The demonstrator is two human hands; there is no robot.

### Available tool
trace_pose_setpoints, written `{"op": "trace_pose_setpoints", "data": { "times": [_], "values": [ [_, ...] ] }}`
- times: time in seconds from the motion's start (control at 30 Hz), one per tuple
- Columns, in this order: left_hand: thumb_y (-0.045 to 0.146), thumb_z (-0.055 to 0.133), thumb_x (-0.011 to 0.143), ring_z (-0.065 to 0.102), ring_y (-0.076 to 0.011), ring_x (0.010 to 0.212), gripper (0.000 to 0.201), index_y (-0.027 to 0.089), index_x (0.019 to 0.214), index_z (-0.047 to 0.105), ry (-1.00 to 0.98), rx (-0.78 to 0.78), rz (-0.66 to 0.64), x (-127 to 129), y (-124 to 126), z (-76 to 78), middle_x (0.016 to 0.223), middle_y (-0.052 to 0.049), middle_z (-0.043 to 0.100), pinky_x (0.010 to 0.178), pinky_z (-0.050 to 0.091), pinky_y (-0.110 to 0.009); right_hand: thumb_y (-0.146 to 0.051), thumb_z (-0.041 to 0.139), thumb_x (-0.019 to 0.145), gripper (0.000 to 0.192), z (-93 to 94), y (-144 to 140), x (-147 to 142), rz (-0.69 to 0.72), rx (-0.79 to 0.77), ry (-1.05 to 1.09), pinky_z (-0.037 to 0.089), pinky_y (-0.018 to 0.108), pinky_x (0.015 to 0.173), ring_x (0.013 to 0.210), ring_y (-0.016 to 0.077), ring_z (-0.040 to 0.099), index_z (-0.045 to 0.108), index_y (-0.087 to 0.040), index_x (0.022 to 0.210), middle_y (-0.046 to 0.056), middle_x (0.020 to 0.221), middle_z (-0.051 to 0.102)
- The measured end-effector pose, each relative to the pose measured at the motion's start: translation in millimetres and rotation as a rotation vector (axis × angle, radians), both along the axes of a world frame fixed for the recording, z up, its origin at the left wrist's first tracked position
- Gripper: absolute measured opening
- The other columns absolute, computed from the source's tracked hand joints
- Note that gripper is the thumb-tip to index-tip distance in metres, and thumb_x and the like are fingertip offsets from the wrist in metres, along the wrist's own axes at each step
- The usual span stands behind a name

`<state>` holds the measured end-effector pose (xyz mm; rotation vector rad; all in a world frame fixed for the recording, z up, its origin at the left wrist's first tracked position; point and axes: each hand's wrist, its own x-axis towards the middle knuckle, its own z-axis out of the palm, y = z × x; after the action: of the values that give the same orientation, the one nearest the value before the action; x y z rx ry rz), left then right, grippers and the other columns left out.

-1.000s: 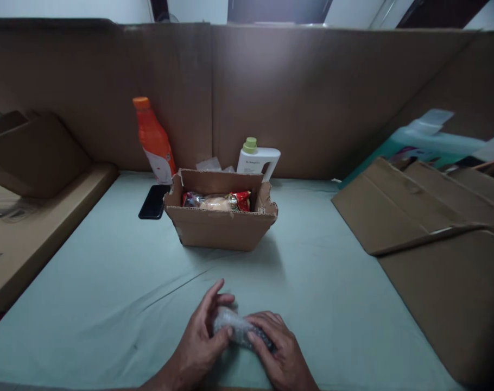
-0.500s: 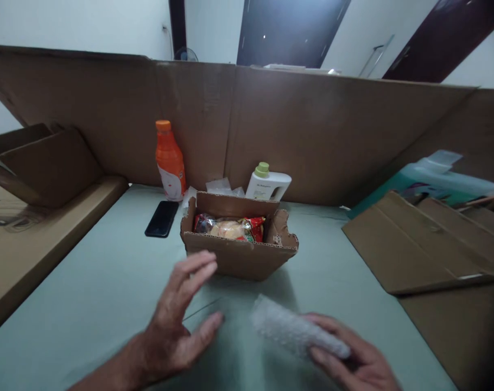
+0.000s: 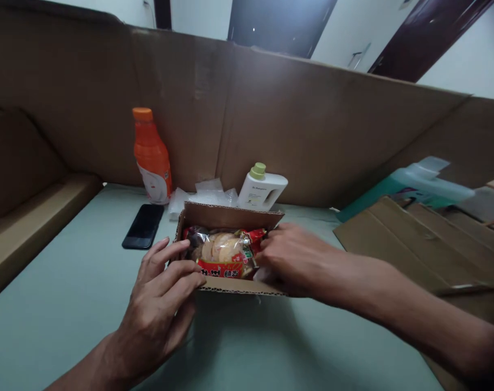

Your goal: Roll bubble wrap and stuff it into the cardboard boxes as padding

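Note:
A small open cardboard box [image 3: 242,285] sits in the middle, its mouth facing me. My left hand [image 3: 161,304] is at its front left corner, fingers bent over the rim and thumb low outside. In the box lies a red and clear packet of round crackers [image 3: 222,252]. My right hand [image 3: 287,258] reaches into the right end of the box, fingers closed and partly hidden. Under it shows a pale bit of the bubble wrap [image 3: 264,275]; the rest of the wrap is out of sight.
Behind the box stand an orange bottle [image 3: 151,157] and a white bottle with a green cap [image 3: 260,190], with folded bubble wrap sheets [image 3: 204,195] between them. A black phone [image 3: 143,226] lies left. At right are cardboard pieces [image 3: 397,250] and a jug of teal liquid [image 3: 410,184].
My right hand has brought the bubble wrap from the front into the box's right end. My left hand has gone from the air onto the box's left corner. More of the box's inside shows.

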<state>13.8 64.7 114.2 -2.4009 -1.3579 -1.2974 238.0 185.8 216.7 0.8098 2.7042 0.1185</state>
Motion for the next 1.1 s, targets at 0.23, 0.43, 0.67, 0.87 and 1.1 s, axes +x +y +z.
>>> {"op": "trace_pose_setpoints", "data": {
  "times": [0.23,0.43,0.67,0.87,1.1],
  "values": [
    [-0.003,0.059,0.083,0.048,-0.0323,0.133,0.038,0.019,0.113,0.066,0.0,0.045,0.028,-2.5,5.7,-2.4,0.118,-0.01,0.066,0.113,0.036,-0.059,-0.014,0.061,0.084,0.019,-22.0,8.7,8.2,0.01,-0.181,0.063,0.05,0.031,0.072,0.077,0.0206,0.07,0.075,-0.021,0.094,0.006,0.084,0.076],
    [0.009,0.066,0.085,0.037,-0.0328,0.145,0.08,0.03,0.155,0.031,-0.193,0.012,0.22,-15.0,-12.4,-22.6,0.159,-0.012,0.034,0.115,0.041,-0.054,-0.038,0.055,0.095,0.027,12.1,-29.1,101.3,-0.193,0.194,0.638,0.056,0.037,0.077,0.092,0.0247,0.071,0.071,-0.026,0.112,0.007,0.104,0.077],
    [0.035,0.061,0.091,0.043,-0.0351,0.141,0.077,0.029,0.157,0.022,-0.601,-0.644,0.176,-21.5,-14.0,-74.3,0.159,-0.016,0.035,0.108,0.046,-0.056,-0.049,0.064,0.082,0.05,-105.1,-53.5,110.5,-0.625,-0.226,0.887,0.061,0.036,0.067,0.079,0.0233,0.071,0.066,-0.019,0.122,0.012,0.109,0.076],
    [0.035,0.062,0.084,0.043,-0.0311,0.141,0.08,0.018,0.154,0.028,-0.837,-0.685,0.047,20.4,-0.7,-94.4,0.152,-0.017,0.044,0.116,0.036,-0.049,-0.051,0.057,0.08,0.036,-153.8,-64.6,78.5,-0.732,-0.238,0.978,0.056,0.034,0.06,0.065,0.0232,0.069,0.065,-0.017,0.09,0.008,0.077,0.075],
    [0.047,0.066,0.08,0.062,-0.0339,0.118,0.054,0.018,0.125,0.059,-0.748,-0.664,0.392,-8.7,-110.6,-108.5,0.117,-0.014,0.069,0.103,0.049,-0.051,-0.039,0.054,0.09,0.036,-164.3,-138.0,53.2,-0.567,-0.184,1.082,0.061,0.039,0.082,0.099,0.0299,0.073,0.068,-0.017,0.113,0.015,0.108,0.076]
  ]
}}
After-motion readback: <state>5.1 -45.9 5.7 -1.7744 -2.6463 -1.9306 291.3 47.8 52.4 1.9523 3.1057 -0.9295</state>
